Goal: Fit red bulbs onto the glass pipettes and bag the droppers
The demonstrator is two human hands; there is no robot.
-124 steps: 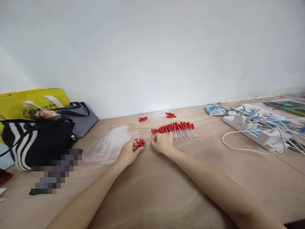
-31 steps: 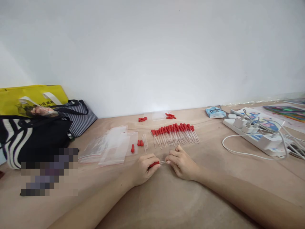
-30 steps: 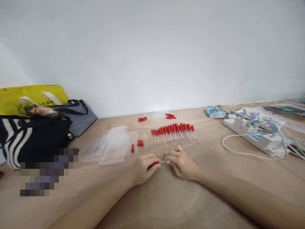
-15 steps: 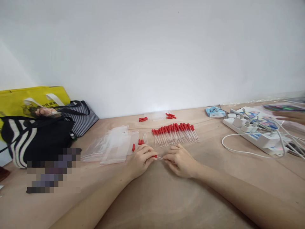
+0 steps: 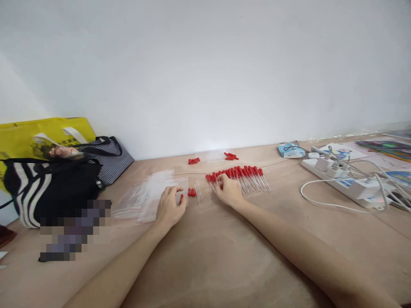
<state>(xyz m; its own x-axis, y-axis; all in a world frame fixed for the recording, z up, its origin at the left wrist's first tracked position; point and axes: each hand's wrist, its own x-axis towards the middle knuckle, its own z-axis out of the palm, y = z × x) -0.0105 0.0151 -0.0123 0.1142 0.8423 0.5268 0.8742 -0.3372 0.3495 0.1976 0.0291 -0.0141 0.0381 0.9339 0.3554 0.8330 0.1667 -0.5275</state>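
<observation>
On a wooden tabletop (image 5: 231, 256), the left hand (image 5: 170, 207), at 11 o'clock, curves around a red bulb (image 5: 181, 198); whether its grip holds it, I cannot tell. Clear bags (image 5: 154, 188) spread behind. At 12, two more bulbs (image 5: 193, 192) lie beside thin tubes (image 5: 198, 195). The right hand (image 5: 229, 191), between 12 and 1, is at the 12 o'clock end of a dropper row (image 5: 247, 172), its grip hidden. Farther, at 12, are bulb piles (image 5: 193, 161), then a white wall (image 5: 205, 77).
</observation>
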